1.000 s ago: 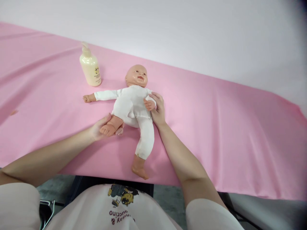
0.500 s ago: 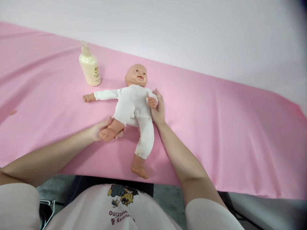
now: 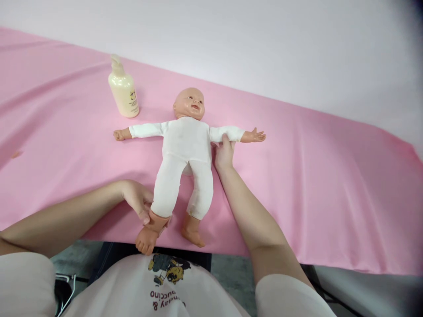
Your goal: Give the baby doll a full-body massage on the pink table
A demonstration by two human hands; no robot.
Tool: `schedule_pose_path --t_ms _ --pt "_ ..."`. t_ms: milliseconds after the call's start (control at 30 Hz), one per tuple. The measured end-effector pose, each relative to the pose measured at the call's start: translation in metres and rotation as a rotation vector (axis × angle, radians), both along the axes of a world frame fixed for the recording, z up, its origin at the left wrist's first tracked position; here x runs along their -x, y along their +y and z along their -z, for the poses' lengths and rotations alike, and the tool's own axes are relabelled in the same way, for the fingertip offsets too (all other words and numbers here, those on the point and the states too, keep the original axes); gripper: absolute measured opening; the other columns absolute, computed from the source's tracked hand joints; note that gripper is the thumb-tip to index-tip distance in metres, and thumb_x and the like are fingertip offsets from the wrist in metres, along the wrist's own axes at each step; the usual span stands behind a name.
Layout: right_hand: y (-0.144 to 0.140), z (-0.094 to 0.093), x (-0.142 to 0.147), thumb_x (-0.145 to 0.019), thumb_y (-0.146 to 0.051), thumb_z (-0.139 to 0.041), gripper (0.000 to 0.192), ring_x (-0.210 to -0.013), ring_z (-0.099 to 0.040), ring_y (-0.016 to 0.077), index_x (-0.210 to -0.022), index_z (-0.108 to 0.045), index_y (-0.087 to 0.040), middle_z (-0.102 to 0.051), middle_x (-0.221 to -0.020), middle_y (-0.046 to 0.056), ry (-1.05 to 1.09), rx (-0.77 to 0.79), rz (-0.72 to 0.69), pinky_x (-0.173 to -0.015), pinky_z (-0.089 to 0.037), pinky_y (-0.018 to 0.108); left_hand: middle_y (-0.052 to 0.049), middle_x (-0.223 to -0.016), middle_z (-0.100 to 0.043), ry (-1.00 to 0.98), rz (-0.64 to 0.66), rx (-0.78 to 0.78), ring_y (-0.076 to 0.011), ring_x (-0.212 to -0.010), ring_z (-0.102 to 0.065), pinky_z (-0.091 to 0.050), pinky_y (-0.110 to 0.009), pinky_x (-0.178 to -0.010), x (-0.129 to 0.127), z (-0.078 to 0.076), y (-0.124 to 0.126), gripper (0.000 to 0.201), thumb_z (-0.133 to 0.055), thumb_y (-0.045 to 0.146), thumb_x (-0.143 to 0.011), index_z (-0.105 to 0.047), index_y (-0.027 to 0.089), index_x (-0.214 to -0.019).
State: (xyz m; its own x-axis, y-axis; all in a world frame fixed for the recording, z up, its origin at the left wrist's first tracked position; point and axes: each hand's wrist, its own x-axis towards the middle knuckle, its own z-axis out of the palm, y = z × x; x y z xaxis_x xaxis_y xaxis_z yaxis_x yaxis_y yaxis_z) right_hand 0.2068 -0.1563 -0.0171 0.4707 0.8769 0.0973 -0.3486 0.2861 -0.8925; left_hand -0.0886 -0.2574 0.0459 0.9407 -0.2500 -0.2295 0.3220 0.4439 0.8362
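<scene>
A baby doll (image 3: 187, 147) in a white suit lies on its back on the pink cloth (image 3: 313, 185), both arms spread and both legs straight toward me. My left hand (image 3: 139, 200) grips the doll's ankle on the left, just above its bare foot at the cloth's near edge. My right hand (image 3: 224, 152) pinches the white sleeve of the doll's upper arm on the right. The doll's other foot rests near the cloth's front edge.
A cream pump bottle (image 3: 124, 90) stands upright behind the doll's outstretched arm on the left. The pink cloth covers a long table against a pale wall; its near edge runs just past the doll's feet. Dark floor shows below.
The bent leg has been pulled straight toward me by my left hand. The arm that lay folded on the doll's chest now stretches out to the right, with my right hand on its sleeve.
</scene>
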Motion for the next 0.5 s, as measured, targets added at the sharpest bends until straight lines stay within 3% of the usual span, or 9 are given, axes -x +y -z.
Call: schedule_pose_path --t_ms 200,333,500 --pt "0.0055 -0.0016 -0.0020 -0.084 -0.039 -0.064 0.029 -0.084 -0.068 0.0148 -0.106 -0.056 -0.023 -0.069 -0.096 0.000 0.135 0.048 -0.005 -0.073 -0.058 0.030 -0.008 -0.106 -0.074 -0.049 0.043 -0.042 -0.0293 -0.104 -0.071 -0.056 -0.033 -0.094 -0.0022 -0.0011 0.0009 0.056 -0.091 0.025 -0.062 -0.073 0.019 -0.115" --pt "0.0009 -0.0020 -0.0009 -0.086 -0.038 -0.062 0.034 -0.088 -0.068 0.0138 -0.117 -0.053 -0.027 -0.069 -0.105 -0.001 0.043 0.031 -0.009 -0.073 -0.059 0.028 -0.009 -0.092 -0.074 -0.065 -0.077 -0.035 -0.0255 -0.087 -0.071 -0.058 -0.032 -0.084 -0.0012 -0.0034 -0.0008 0.052 -0.087 0.046 -0.068 -0.073 0.015 -0.108" --pt "-0.0019 0.0026 -0.0014 -0.089 -0.047 -0.059 0.044 -0.113 -0.066 0.0182 -0.129 -0.052 -0.029 -0.064 -0.127 0.002 -0.258 -0.051 -0.027 -0.095 -0.057 0.038 -0.011 -0.075 -0.068 -0.166 -0.364 -0.025 -0.0222 -0.065 -0.061 -0.052 -0.034 -0.064 0.0011 0.0050 0.0021 0.065 -0.072 0.076 -0.068 -0.070 0.015 -0.092"
